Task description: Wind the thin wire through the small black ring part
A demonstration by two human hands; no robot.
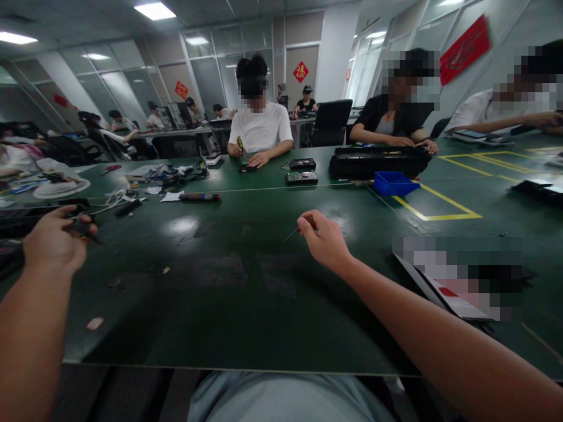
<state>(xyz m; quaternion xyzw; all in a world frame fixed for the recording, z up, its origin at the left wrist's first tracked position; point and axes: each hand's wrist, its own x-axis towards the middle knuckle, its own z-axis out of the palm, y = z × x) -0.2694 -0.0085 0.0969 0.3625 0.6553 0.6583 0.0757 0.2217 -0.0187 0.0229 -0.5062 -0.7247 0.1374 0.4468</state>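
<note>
Over the green tabletop (220, 328), the right hand (325, 239) pinches a thin metal-shafted tool (290, 235) near the middle; the left hand (55, 241) grasps a small dark object (83, 226). Beyond sit a blue plastic tray (393, 184) and 2 rectangular devices (301, 177); farther, a white-shirted person (266, 126) holds a yellow-and-black screwdriver (240, 143).

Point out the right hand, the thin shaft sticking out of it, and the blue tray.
Right hand (324, 239): head view, back of the hand.
Thin shaft (290, 235): head view, middle of its visible length.
Blue tray (392, 186): head view, its near wall.
</note>
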